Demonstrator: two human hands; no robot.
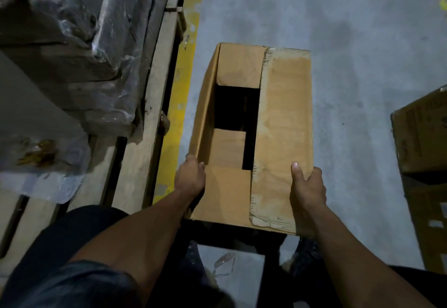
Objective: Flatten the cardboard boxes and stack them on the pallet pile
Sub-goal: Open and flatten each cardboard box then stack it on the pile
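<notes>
A long brown cardboard box (285, 119) is held up in front of me above the grey floor, still in box shape. Its right long flap lies folded over the top; the short end flaps are folded in and a dark opening shows on the left half. My left hand (189, 177) grips the near left corner, fingers hidden behind the wall. At the near right corner, my right hand (307, 186) holds the edge with its thumb on top of the worn flap.
A wooden pallet (145, 104) on the left carries goods wrapped in plastic film (96, 41). A yellow floor line (179, 95) runs beside it. Another cardboard box (423, 138) stands at the right edge. Bare concrete floor (350, 29) lies beyond.
</notes>
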